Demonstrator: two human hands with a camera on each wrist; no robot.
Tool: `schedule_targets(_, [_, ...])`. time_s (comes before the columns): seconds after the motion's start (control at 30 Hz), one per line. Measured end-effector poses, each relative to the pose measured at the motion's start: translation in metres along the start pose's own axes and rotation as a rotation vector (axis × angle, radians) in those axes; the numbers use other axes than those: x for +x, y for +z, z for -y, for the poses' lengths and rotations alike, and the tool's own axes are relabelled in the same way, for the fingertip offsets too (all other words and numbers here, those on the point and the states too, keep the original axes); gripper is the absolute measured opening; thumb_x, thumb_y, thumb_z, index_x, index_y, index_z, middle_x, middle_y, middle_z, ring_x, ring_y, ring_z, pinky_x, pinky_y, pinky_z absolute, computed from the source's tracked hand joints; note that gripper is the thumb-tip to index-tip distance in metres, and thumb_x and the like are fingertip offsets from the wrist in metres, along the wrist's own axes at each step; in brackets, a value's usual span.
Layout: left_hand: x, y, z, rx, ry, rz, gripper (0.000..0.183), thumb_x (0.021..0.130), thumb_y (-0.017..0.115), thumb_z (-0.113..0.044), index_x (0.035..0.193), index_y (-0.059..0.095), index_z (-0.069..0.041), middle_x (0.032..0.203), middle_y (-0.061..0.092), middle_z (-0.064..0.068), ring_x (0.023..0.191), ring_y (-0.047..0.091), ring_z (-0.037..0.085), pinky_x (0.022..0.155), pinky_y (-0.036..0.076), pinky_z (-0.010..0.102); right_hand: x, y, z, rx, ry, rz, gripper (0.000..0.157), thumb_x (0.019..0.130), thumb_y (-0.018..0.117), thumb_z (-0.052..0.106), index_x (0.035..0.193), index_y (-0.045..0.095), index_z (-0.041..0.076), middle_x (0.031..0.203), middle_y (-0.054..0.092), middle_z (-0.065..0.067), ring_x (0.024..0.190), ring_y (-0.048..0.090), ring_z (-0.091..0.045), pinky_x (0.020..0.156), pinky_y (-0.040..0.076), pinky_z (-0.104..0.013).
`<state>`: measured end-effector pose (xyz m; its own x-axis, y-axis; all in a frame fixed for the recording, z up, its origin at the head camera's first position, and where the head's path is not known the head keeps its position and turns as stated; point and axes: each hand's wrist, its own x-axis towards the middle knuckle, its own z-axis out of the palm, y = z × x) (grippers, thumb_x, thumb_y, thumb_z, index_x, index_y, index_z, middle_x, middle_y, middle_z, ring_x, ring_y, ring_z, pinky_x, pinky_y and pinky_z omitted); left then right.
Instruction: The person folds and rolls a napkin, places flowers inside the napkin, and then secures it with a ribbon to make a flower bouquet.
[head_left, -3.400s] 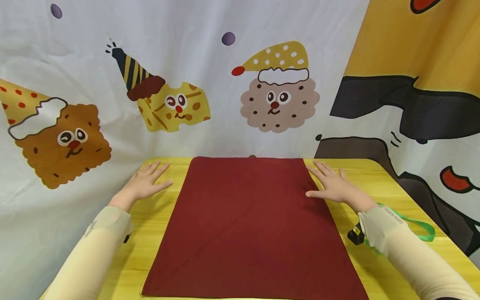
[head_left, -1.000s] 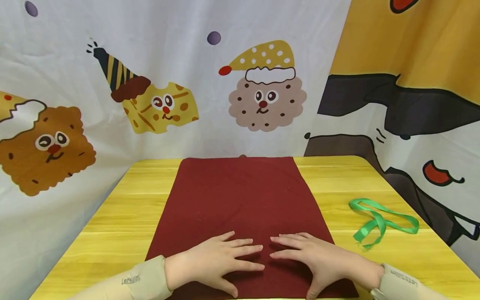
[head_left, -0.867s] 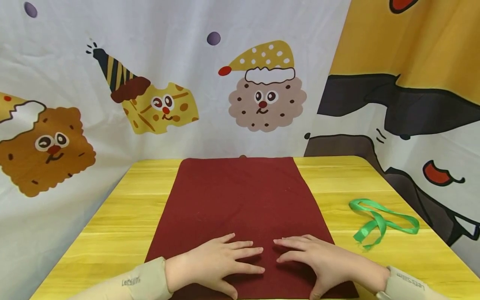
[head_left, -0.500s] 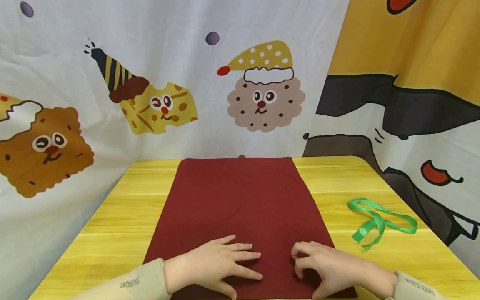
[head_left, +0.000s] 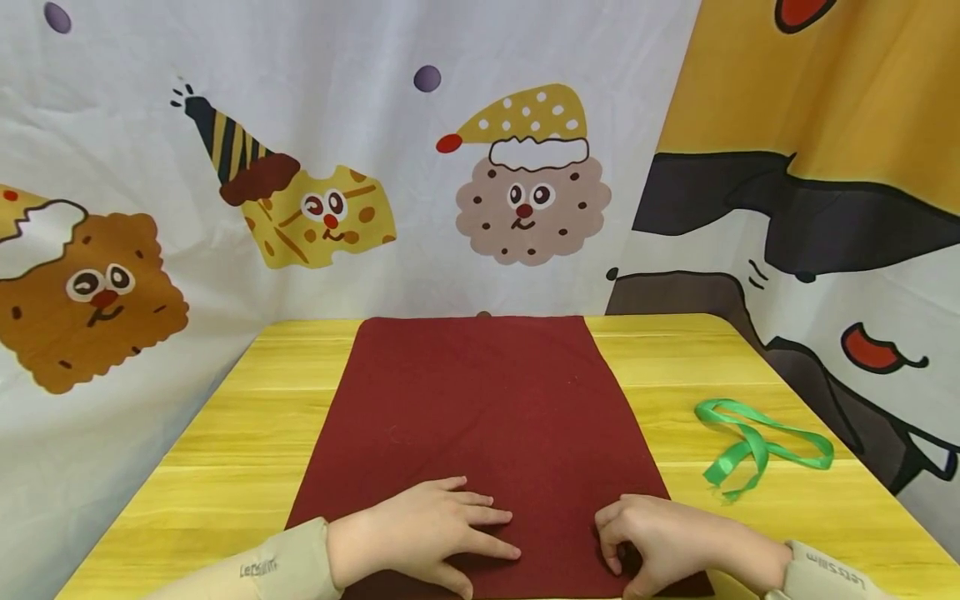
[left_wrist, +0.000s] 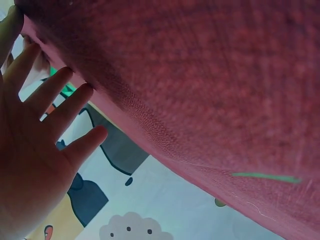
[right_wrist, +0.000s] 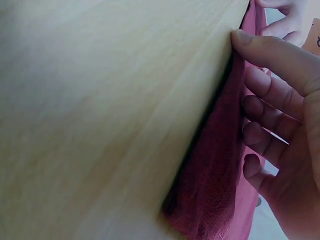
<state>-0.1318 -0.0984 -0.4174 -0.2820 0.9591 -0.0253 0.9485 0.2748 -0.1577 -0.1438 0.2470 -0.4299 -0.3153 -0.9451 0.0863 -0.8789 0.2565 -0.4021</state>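
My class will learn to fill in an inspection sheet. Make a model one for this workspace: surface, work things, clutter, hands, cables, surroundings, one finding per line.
Surface: yellow wood-grain table, bare wood showing on both sides of the cloth.
Work things: dark red cloth, spread out with faint creases.
Clutter: green ribbon, loosely looped on the table, right of the cloth and apart from it.
Left hand: fingers spread on the cloth.
Right hand: fingers curled at the cloth's near edge, by its right corner; whether they pinch it is unclear.
Cables: nothing seen.
Surroundings: fabric backdrop printed with cartoon faces.
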Motion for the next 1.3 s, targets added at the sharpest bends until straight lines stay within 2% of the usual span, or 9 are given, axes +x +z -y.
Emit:
schedule_targets(0.23, [0.001, -0.001, 0.000, 0.010, 0.003, 0.009, 0.061, 0.082, 0.063, -0.064, 0.139, 0.050, -0.045, 0.142, 0.049, -0.010, 0.128, 0.048, 0.013, 0.099, 0.042, 0.045, 0.004, 0.002, 0.000, -0.034, -0.041, -0.035, 0.027, 0.062, 0.084, 0.020, 0.071, 0.061, 0.030, 0.077, 0.048, 0.024, 0.065, 0.037, 0.013, 0.064, 0.031, -0.007])
schedule_targets(0.37, [0.002, -0.001, 0.001, 0.015, 0.002, 0.012, 0.061, 0.081, 0.063, -0.065, 0.137, 0.052, -0.045, 0.141, 0.049, -0.010, 0.127, 0.049, 0.013, 0.098, 0.043, 0.044, 0.006, 0.001, -0.001, -0.002, -0.052, -0.039, 0.028, 0.060, 0.079, 0.009, 0.069, 0.058, 0.026, 0.073, 0.049, 0.020, 0.064, 0.038, 0.013, 0.059, 0.031, -0.003])
schedule_targets(0.47, [0.002, -0.002, 0.001, 0.008, -0.001, 0.015, 0.060, 0.082, 0.061, -0.066, 0.137, 0.052, -0.045, 0.141, 0.049, -0.010, 0.127, 0.048, 0.014, 0.098, 0.043, 0.044, 0.007, -0.002, -0.001, 0.079, -0.006, -0.017, 0.030, 0.060, 0.073, 0.001, 0.071, 0.056, 0.023, 0.068, 0.048, 0.018, 0.062, 0.035, 0.013, 0.053, 0.031, -0.003])
schedule_targets(0.57, [0.003, -0.002, 0.002, -0.003, 0.000, 0.018, 0.058, 0.084, 0.058, -0.067, 0.137, 0.052, -0.045, 0.142, 0.049, -0.010, 0.128, 0.047, 0.014, 0.098, 0.043, 0.044, 0.008, -0.005, -0.001, 0.106, 0.057, 0.000, 0.033, 0.060, 0.067, -0.002, 0.076, 0.053, 0.024, 0.065, 0.044, 0.018, 0.059, 0.032, 0.014, 0.050, 0.029, -0.005])
schedule_targets(0.77, [0.003, -0.003, 0.003, -0.033, -0.003, 0.029, 0.054, 0.088, 0.050, -0.068, 0.137, 0.052, -0.045, 0.142, 0.049, -0.011, 0.129, 0.046, 0.013, 0.099, 0.042, 0.043, 0.009, -0.013, -0.002, 0.020, 0.120, 0.025, 0.043, 0.054, 0.063, -0.002, 0.084, 0.053, 0.027, 0.064, 0.036, 0.020, 0.057, 0.028, 0.010, 0.049, 0.024, -0.006])
schedule_targets(0.97, [0.005, -0.003, 0.000, -0.052, -0.025, 0.038, 0.049, 0.091, 0.049, -0.066, 0.135, 0.053, -0.046, 0.141, 0.049, -0.012, 0.129, 0.047, 0.014, 0.098, 0.043, 0.043, 0.007, -0.031, -0.007, 0.025, 0.167, 0.071, 0.048, 0.056, 0.062, -0.006, 0.087, 0.055, 0.029, 0.064, 0.035, 0.020, 0.055, 0.025, 0.006, 0.048, 0.024, -0.009])
schedule_targets(1.2, [0.006, -0.004, -0.003, -0.042, -0.043, 0.028, 0.047, 0.090, 0.052, -0.065, 0.133, 0.055, -0.047, 0.140, 0.051, -0.013, 0.127, 0.049, 0.013, 0.096, 0.044, 0.042, 0.002, -0.046, -0.010, 0.013, 0.220, 0.074, 0.041, 0.058, 0.063, -0.005, 0.082, 0.055, 0.028, 0.067, 0.041, 0.021, 0.057, 0.031, 0.006, 0.048, 0.028, -0.012])
schedule_targets(1.3, [0.005, -0.004, -0.004, -0.032, -0.047, 0.024, 0.047, 0.089, 0.052, -0.065, 0.133, 0.055, -0.048, 0.139, 0.051, -0.013, 0.126, 0.049, 0.012, 0.095, 0.045, 0.042, 0.001, -0.055, -0.010, 0.043, 0.247, 0.077, 0.036, 0.062, 0.065, -0.005, 0.078, 0.056, 0.026, 0.067, 0.043, 0.021, 0.058, 0.033, 0.006, 0.049, 0.031, -0.013])
